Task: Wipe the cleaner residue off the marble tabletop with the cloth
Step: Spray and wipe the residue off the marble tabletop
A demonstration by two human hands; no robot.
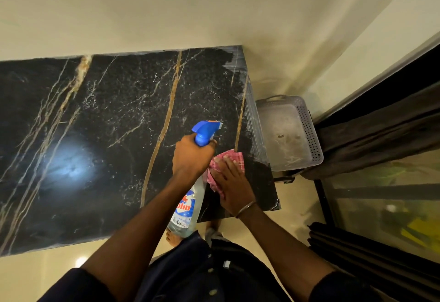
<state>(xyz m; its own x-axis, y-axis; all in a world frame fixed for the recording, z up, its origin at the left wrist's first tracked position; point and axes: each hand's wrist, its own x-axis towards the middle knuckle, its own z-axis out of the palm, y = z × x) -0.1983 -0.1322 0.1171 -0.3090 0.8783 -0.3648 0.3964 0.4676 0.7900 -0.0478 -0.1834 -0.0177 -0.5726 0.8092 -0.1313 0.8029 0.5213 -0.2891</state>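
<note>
The black marble tabletop (107,123) with gold and white veins fills the left and middle of the head view. A pink checked cloth (234,158) lies near its right front corner. My right hand (232,182) presses flat on the cloth with straight fingers. My left hand (191,156) grips the neck of a clear spray bottle (188,208) with a blue trigger head, held above the table beside the cloth. A dull streaked patch shows at the table's far right corner.
A grey perforated plastic basket (309,135) stands on the floor just right of the table. Dark curtains (381,120) and a glass door lie further right. A cream wall runs behind the table. Glossy beige floor lies at the front.
</note>
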